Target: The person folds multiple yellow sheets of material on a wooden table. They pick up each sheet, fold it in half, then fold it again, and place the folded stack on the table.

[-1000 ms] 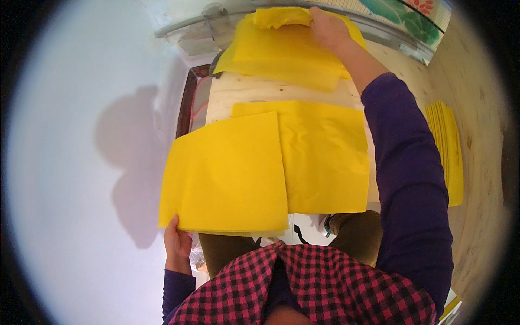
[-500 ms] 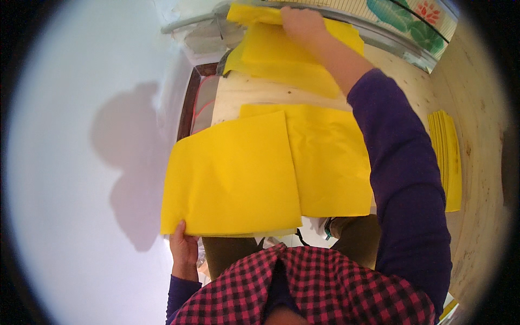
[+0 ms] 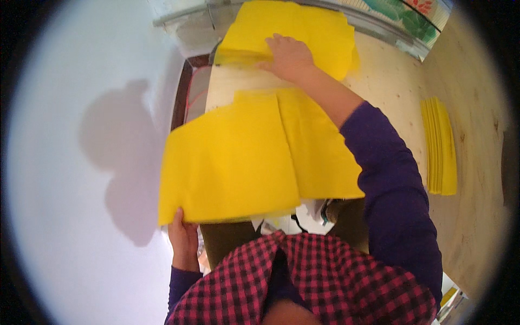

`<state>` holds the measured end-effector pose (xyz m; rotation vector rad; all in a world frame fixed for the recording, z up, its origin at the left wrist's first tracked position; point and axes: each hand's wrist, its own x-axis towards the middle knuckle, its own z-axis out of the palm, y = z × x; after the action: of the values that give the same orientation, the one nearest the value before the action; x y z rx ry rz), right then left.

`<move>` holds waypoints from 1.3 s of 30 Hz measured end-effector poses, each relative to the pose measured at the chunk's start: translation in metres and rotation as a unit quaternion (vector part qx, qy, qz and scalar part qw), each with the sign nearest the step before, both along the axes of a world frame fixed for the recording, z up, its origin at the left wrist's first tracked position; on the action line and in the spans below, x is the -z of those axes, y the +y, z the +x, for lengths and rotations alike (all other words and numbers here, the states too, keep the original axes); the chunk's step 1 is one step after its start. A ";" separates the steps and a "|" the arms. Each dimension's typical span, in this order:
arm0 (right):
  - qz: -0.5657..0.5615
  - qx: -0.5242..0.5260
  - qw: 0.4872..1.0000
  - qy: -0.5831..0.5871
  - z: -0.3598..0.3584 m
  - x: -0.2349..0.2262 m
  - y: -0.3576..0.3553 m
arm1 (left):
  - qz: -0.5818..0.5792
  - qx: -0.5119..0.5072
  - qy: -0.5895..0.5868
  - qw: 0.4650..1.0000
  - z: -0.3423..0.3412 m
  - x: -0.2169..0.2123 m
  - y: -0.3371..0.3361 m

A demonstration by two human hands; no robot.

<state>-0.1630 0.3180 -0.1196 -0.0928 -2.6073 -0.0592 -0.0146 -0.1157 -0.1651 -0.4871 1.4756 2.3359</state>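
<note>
My left hand (image 3: pixel 183 237) pinches the near-left corner of a yellow felt-like sheet (image 3: pixel 227 162), thumb on top and fingers hidden beneath. Other layers show under its near edge. Beside it on the right lies another yellow sheet (image 3: pixel 322 157), partly overlapped by the first. My right hand (image 3: pixel 290 58) reaches over the far pile of yellow sheets (image 3: pixel 319 32), resting on or just above it, thumb and fingers apart. The pile's near-left edge is blurred.
Everything lies on a pale wooden table (image 3: pixel 387 76). A narrow stack of folded yellow pieces (image 3: pixel 440 146) stands by the wooden panel (image 3: pixel 476 162) at right. A white wall (image 3: pixel 65 162) borders the left side, and a metal rail (image 3: pixel 379 30) runs behind the far pile.
My right hand has come nearer and lower, from holding up a yellow sheet's far edge to lying over the far pile, fingers spread. The left hand keeps its pinch.
</note>
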 end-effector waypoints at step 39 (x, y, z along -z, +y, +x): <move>-0.894 -0.091 0.431 0.082 0.306 -0.036 -0.121 | 0.042 0.031 0.316 0.947 0.048 -0.147 0.071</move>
<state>0.1428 0.1968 -0.0835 -0.4658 -1.1884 2.5063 0.0337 -0.0445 -0.0179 0.3719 1.5909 2.6198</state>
